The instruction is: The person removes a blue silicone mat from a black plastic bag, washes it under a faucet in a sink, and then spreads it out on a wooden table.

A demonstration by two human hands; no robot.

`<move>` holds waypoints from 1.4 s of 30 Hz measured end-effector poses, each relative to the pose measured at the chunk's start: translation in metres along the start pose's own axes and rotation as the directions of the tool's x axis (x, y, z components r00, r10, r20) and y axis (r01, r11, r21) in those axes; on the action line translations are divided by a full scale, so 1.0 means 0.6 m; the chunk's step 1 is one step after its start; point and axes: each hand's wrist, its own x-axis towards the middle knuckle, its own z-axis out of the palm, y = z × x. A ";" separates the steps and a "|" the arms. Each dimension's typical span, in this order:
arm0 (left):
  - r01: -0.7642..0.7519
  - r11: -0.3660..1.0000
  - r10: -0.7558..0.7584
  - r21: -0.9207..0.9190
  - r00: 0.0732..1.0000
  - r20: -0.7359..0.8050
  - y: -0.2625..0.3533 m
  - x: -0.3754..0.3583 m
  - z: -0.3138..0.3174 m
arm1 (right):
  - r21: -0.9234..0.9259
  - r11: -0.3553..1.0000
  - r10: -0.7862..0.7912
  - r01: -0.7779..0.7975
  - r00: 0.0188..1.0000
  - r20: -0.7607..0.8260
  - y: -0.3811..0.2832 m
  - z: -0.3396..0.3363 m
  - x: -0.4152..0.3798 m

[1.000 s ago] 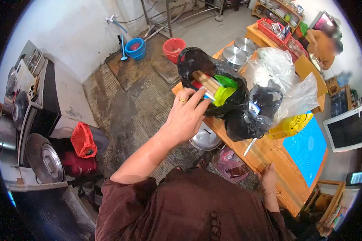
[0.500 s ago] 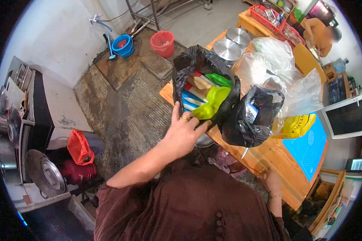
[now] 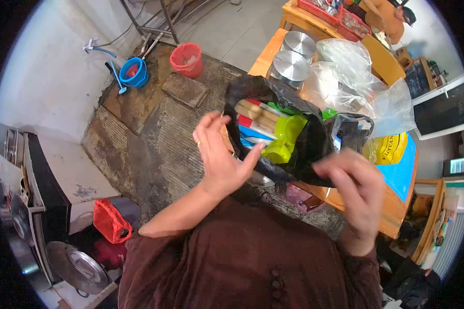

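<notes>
A black plastic bag (image 3: 322,136) stands with its mouth open on the wooden table's near-left part. Inside lie wooden-looking pieces (image 3: 260,116), a blue-and-white packet (image 3: 252,135) and a lime-green plastic item (image 3: 288,136) with rounded lobes. At the bag's left rim is my left hand (image 3: 219,157), thumb spread from the fingers, thumb tip over the opening. My right hand (image 3: 355,188), blurred, reaches the bag's right side with bent fingers apart; nothing shows in it. A second black bag (image 3: 363,123) sits behind, partly covered.
Round metal containers (image 3: 288,66) and clear plastic bags (image 3: 345,56) crowd the table (image 3: 265,54). To the right are a yellow packet (image 3: 392,148) and blue mat (image 3: 397,177). Red (image 3: 187,62) and blue (image 3: 135,73) buckets stand on the floor. Another person (image 3: 384,18) is at the far right.
My right hand has risen from beside the table's near edge to the bag's right side. My left hand has shifted left with its fingers raised. The camera view has also shifted.
</notes>
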 end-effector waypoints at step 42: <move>0.744 0.451 -0.400 -0.493 0.662 0.634 -0.142 -0.036 -0.047 | -0.763 0.585 0.748 -0.277 0.549 0.374 0.265 0.258 0.126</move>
